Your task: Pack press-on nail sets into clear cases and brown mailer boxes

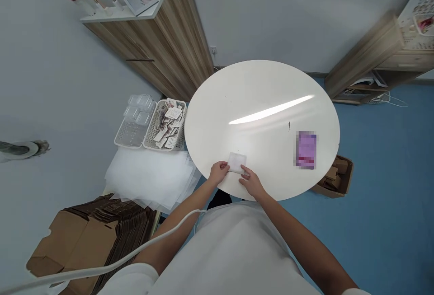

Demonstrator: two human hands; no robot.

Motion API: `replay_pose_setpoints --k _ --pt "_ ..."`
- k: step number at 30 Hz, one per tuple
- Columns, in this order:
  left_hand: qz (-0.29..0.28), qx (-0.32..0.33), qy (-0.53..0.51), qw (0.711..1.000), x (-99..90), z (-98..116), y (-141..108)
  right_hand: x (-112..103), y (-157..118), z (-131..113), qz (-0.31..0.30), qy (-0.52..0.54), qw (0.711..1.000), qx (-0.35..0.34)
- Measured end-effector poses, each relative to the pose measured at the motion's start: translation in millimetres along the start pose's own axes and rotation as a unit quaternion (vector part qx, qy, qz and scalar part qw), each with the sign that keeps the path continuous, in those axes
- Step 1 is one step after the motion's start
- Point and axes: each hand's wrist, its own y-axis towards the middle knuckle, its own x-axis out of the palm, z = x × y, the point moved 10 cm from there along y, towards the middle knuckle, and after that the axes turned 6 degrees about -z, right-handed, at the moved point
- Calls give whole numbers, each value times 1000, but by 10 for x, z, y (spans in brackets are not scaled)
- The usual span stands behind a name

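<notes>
On the left, one stack of flattened cardboard boxes [91, 241] is standing low, its pieces too tightly packed to count, and one white cable [159, 238] is passing in front of it. Next, one pile of translucent white sheets [145, 175] is lying below two white baskets that are standing side by side. The left basket [118, 142] is holding several clear plastic boxes [139, 105]; the right basket [158, 148] is brimming with small packets [172, 113], too jumbled to count. One wood-grain cabinet [172, 46] is standing behind them.

One white counter [261, 82] is filling the middle, and one small white packet [237, 160] is resting near its front edge. The person's left hand [219, 173] is pinching the packet's left side. The right hand [252, 184] is touching its right side, fingers spread; whether it is gripping, one cannot tell.

Farther right, one blurred purple item [306, 148] is lying on the counter. Beyond the rim, one open carton [345, 184] is holding several brown cardboard pieces [334, 175].
</notes>
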Motion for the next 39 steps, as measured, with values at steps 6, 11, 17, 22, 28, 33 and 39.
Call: replay_pose_setpoints --k 6,11,17,22,28,33,39 --pt "35 50 -81 995 -185 -20 16 89 127 -139 64 0 998 -3" --pt "128 83 -104 983 -888 20 93 542 554 -494 53 -39 998 -11" --pt "187 98 -128 969 -1699 21 329 1123 1136 -1017 30 -142 989 -30" --pt "213 120 -134 960 -1993 55 455 1375 1469 -1322 37 -181 980 -67" --pt "220 158 -16 963 -1985 177 411 1438 1555 -1381 34 -214 970 -113" --pt "219 169 41 960 -1948 220 381 1515 1501 -1349 2 -257 958 -130" --pt "221 179 29 958 -1895 222 323 1526 1389 -1290 -14 -235 965 -120"
